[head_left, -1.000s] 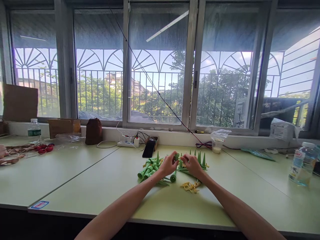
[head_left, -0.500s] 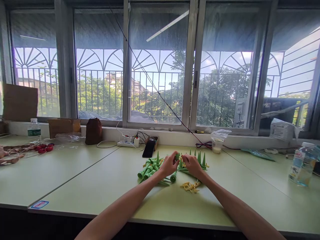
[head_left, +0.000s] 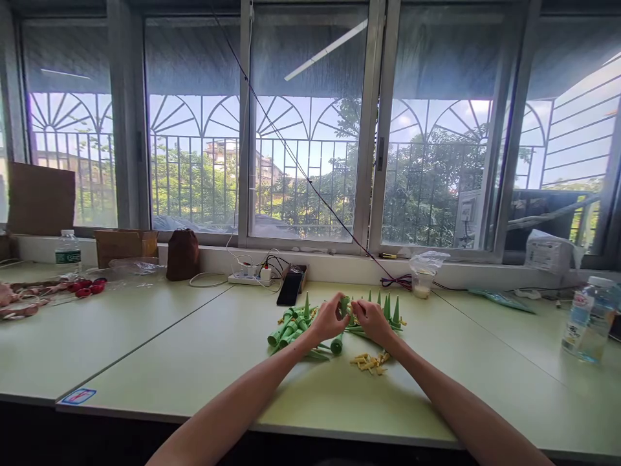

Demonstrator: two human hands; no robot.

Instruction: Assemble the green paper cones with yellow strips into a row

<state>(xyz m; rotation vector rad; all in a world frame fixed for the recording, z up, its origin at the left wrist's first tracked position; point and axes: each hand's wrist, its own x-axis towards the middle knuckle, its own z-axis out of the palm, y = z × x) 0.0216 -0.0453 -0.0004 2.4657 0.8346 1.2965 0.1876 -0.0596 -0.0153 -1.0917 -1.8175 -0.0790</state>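
My left hand is closed around a green plastic cone, its wide end up. My right hand is pinched close beside it, fingertips at the cone's side; what they hold, if anything, is too small to make out. To the left lies a heap of green cones, with small yellow pieces among them. Behind my right hand, several green cones stand point up. Below that hand sits a loose pile of small yellow pieces on the table.
A black phone and a power strip lie at the back of the pale table. A clear bottle stands at the right. Brown pouch, cardboard box and red balls are at the left.
The right fingertips have shifted slightly against the green cone, which now sits more upright in my left hand. The piles on the table look the same.
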